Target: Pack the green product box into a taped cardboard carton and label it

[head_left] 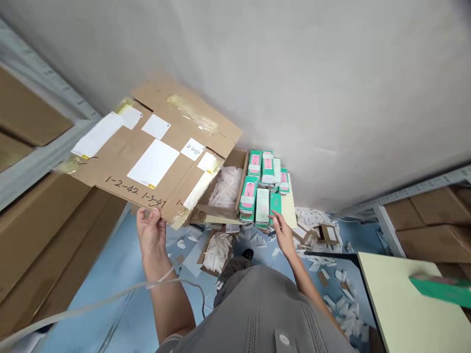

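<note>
My left hand (152, 233) is closed on the lower edge of a flattened cardboard box (121, 174), thumb in front, and holds it up tilted. Tape, white labels and handwritten numbers cover that cardboard. My right hand (284, 234) has its fingers stretched out at the near side of several green, pink and white product boxes (248, 196). Its fingertips are at a green box (275, 203); whether they touch it I cannot tell. Left of these boxes stands an open carton (241, 171) with white packets (226, 186) inside, partly hidden by the cardboard.
Shelves with brown cartons (47, 235) line the left, and more cartons (434, 215) stand at right. A pale table (408, 304) bears a green box (441, 289). Scraps (348, 299) litter the blue floor around an open box of white pieces (217, 252). A pale cable (110, 296) crosses the lower left.
</note>
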